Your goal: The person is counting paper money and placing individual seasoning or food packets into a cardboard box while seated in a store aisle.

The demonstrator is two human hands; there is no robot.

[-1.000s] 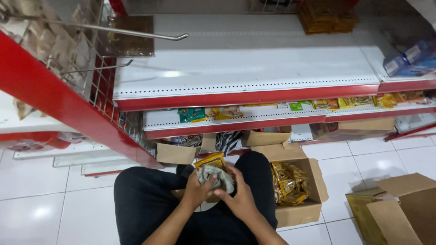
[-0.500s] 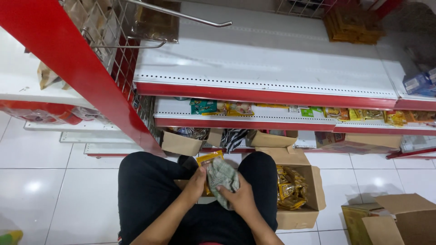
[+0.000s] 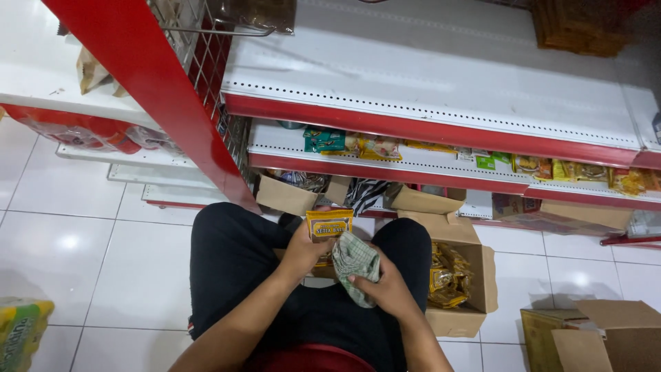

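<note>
I am crouched on a white tiled floor in front of a shop shelf. My left hand (image 3: 301, 249) grips a small yellow-orange snack packet (image 3: 329, 224) held upright above my lap. My right hand (image 3: 383, 289) is closed around a crumpled green-and-white checked cloth (image 3: 356, 262), which is pressed against the packet's right side. The two hands sit close together between my knees in black trousers.
An open cardboard box (image 3: 461, 320) with several gold packets (image 3: 447, 277) stands at my right knee. Another open carton (image 3: 599, 337) is at the lower right. Red-edged white shelves (image 3: 427, 131) hold packets on the lower tier. A red upright (image 3: 158, 103) stands at the left.
The view has swung down and to the right, nearer the shelf. The packet now stands higher in my left hand and the cloth has shifted to its right side.
</note>
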